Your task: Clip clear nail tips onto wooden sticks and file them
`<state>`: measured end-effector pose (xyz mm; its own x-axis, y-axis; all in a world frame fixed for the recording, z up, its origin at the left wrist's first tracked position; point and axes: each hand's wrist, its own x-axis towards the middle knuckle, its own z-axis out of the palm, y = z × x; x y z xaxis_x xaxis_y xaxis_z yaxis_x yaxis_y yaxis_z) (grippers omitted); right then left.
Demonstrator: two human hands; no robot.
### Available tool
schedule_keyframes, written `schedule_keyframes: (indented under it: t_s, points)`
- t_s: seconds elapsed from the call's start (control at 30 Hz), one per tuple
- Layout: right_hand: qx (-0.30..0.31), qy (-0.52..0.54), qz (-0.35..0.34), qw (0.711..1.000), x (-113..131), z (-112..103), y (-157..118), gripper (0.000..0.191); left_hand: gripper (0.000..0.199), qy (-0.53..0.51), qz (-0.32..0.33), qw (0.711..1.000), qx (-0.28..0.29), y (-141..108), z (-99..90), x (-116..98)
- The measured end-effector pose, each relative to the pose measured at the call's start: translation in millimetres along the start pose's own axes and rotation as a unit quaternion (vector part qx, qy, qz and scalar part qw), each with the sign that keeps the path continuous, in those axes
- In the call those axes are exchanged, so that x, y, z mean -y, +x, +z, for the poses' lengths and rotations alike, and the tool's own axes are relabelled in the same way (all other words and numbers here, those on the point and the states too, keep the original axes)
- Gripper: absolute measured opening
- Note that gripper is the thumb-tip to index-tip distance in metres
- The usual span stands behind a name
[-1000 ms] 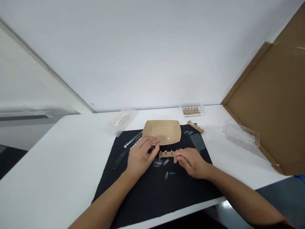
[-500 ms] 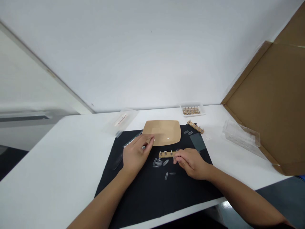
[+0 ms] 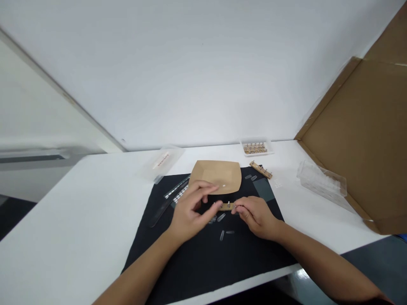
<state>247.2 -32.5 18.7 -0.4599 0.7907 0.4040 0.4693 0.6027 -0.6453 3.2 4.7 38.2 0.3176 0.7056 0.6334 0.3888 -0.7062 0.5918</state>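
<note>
My right hand [image 3: 254,216] is closed in a pinch at the right end of a small wooden nail-tip stand [image 3: 225,207], a strip with a row of short metal posts. My left hand [image 3: 192,212] has its thumb and fingers apart. Its thumb tip is at the left end of the stand, hiding that end. The fingers reach over the front edge of a brown paper tray [image 3: 208,169], which holds a small white piece [image 3: 224,185]. Clear false nail tips [image 3: 221,217] lie just in front of the stand on a black cloth [image 3: 203,258].
Left on the cloth are a dark file [image 3: 159,214] and strips with white tabs [image 3: 181,194]. Behind stand a frosted bag [image 3: 165,161] and a clear box of wooden stands [image 3: 256,148]. Another stand [image 3: 260,169] lies right, near a clear plastic case [image 3: 322,180] and a cardboard sheet [image 3: 359,140].
My left hand has opened from a pinch and moved right and slightly down, toward the stand's left end, uncovering the white-tabbed strips. My right hand has hardly moved.
</note>
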Motion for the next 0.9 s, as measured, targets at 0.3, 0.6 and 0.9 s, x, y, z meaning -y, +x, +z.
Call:
schedule_keyframes:
  t_s: [0.3, 0.6, 0.9]
  points:
    - [0.001, -0.025, -0.076, 0.997, -4, 4, 1, 0.034, 0.037, -0.142, 0.024, 0.984, 0.102, -6, 6.9, -15]
    - [0.010, -0.046, -0.128, 0.991, -5, 5, 1, 0.039, 0.026, -0.194, 0.050, 0.974, 0.101, -7, 9.0, -11]
    - [0.028, -0.059, -0.119, 0.991, -7, 4, 1, 0.043, 0.023, -0.204, 0.057, 0.972, 0.104, -7, 9.4, -12]
